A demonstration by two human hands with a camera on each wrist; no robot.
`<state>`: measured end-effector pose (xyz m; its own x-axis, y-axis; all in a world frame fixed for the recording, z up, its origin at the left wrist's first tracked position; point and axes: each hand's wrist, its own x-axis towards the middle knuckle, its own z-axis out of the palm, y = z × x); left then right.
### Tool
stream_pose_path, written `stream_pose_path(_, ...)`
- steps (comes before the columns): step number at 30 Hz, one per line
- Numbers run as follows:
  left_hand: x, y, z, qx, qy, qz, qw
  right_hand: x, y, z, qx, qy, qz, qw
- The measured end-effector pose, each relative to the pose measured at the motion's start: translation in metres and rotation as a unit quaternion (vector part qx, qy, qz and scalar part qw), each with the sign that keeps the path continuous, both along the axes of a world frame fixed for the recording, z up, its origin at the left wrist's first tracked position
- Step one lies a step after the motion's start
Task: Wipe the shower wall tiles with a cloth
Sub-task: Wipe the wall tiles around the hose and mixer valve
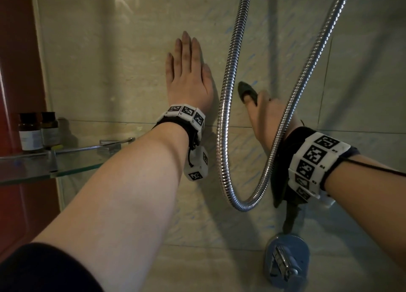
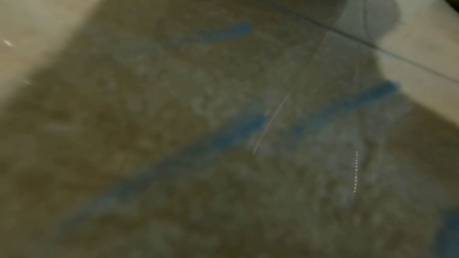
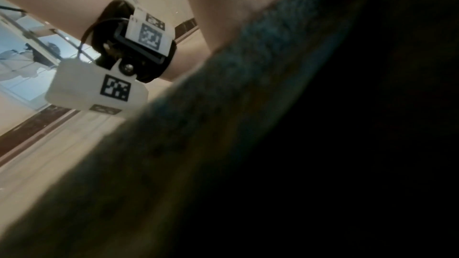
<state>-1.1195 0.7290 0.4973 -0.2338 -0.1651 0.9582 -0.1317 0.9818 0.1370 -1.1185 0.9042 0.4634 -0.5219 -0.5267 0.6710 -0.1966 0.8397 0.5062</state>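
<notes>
The beige wall tiles (image 1: pixel 109 61) fill the head view, with faint blue streaks to the right of the hose; the left wrist view shows blurred blue streaks (image 2: pixel 223 138) up close. My left hand (image 1: pixel 189 72) lies flat on the wall, fingers straight and pointing up. To its right, behind the hose, my right hand (image 1: pixel 265 109) grips a dark cloth (image 1: pixel 247 91) against the tile. Its thumb is tucked into the cloth and its fingers are hidden. A tail of the cloth hangs below the wrist. The cloth (image 3: pixel 223 105) covers most of the right wrist view.
A chrome shower hose (image 1: pixel 222 138) loops down between my hands and crosses over my right wrist. A chrome valve (image 1: pixel 286 263) sits on the wall below. At the left, a glass corner shelf (image 1: pixel 44 166) carries two small brown bottles (image 1: pixel 29 131).
</notes>
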Motion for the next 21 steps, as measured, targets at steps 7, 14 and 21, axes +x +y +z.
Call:
stream_pose_path(7, -0.003, -0.001, 0.000, 0.001, 0.009, 0.002, 1.000, -0.001, 0.003, 0.005, -0.142, -0.087, 0.033, 0.986)
stream_pose_path(14, -0.011, -0.001, -0.003, -0.006, 0.051, 0.015, 0.999, 0.019, -0.009, -0.016, -0.052, -0.062, 0.022, 0.996)
stream_pose_path(21, -0.015, -0.003, -0.005, -0.017, 0.102, 0.030, 0.994, 0.003, -0.037, -0.020, -0.332, -0.271, 0.240, 0.871)
